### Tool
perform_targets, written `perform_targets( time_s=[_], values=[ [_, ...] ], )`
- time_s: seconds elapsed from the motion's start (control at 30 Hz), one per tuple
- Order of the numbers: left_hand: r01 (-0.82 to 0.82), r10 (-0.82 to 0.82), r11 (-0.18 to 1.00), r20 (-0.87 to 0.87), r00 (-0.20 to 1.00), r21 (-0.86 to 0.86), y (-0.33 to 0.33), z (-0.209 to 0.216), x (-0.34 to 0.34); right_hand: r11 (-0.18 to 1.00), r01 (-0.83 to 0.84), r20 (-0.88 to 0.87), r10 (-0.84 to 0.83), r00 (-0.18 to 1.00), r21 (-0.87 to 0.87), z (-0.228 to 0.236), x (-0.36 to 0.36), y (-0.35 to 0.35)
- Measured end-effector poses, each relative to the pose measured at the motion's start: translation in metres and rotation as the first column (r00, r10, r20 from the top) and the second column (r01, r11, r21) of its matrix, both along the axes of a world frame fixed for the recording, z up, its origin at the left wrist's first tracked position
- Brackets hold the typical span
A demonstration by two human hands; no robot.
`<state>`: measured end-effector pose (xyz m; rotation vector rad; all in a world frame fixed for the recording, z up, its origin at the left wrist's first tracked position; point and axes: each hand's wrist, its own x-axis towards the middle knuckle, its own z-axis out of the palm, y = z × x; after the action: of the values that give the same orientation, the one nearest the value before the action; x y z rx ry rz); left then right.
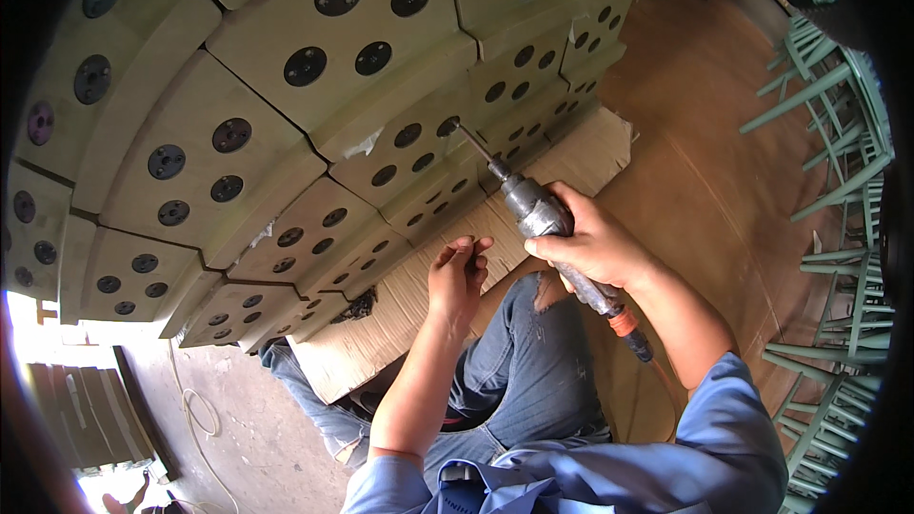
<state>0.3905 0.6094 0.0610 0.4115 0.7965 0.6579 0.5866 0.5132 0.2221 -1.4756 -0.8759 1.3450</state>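
My right hand (602, 240) is wrapped round a grey pneumatic screwdriver (541, 211) with an orange ring near its hose end. Its long thin bit (476, 145) points up and left, the tip at a black round plate (447, 126) on one of the stacked beige-olive curved panels (376, 128). Lower and to the left, my left hand (459, 276) is raised in front of the stack with its fingers curled and pinched together. Whatever lies in those fingers is too small or hidden to make out.
More panels (257, 124) with groups of black round plates fill the upper left. Flattened cardboard (357, 347) lies under the stack, beside my bent knee. Green wooden chairs (838, 228) stand in a row at right. A thin hose (195, 409) runs over the concrete floor at left.
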Motion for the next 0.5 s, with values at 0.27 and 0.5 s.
perform_targets(
  time_s=[0.27, 0.5],
  values=[
    [-0.030, 0.030, 1.000, 0.033, 0.999, 0.006, 0.003, 0.005, -0.019, 0.999, -0.019, 0.069, 0.016, 0.997, 0.034, 0.003, 0.004, 0.000],
    [-0.093, 0.093, 0.994, -0.002, 0.996, 0.052, 0.006, 0.017, -0.021, 0.999, -0.040, 0.093, 0.038, 0.995, 0.019, -0.005, 0.007, -0.001]
  ],
)
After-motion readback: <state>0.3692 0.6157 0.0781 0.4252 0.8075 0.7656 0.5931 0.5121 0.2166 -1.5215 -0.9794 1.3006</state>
